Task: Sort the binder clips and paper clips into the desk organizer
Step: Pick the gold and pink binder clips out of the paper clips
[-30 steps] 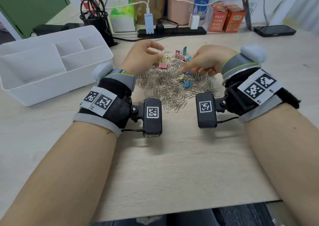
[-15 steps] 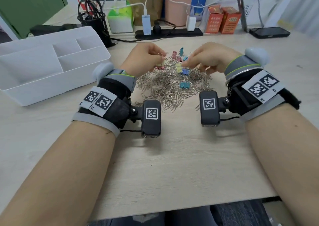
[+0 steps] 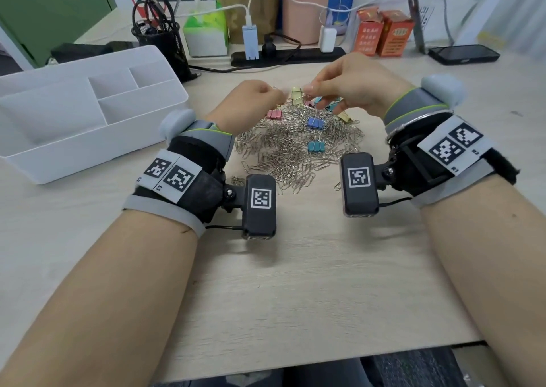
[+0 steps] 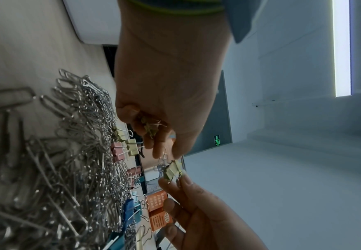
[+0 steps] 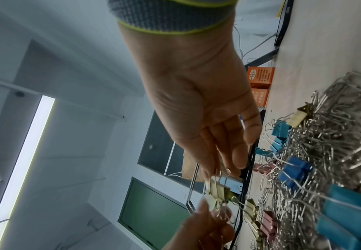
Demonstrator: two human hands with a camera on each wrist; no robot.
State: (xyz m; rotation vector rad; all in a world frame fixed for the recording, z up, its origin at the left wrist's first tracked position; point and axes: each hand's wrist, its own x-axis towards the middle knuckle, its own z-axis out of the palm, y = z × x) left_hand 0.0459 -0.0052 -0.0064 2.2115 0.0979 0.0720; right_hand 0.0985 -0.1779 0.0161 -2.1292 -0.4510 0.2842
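Head view shows the white desk organizer (image 3: 88, 115) at the left of the frame, its compartments bare. At centre spreads the paper clips pile (image 3: 295, 153), coloured binder clips (image 3: 314, 123) scattered on it. Above the pile's far edge, the right hand (image 3: 351, 88) pinches the wire handle of a yellow binder clip (image 3: 296, 95); the left hand (image 3: 254, 103), fingers curled around other clips, touches it too.
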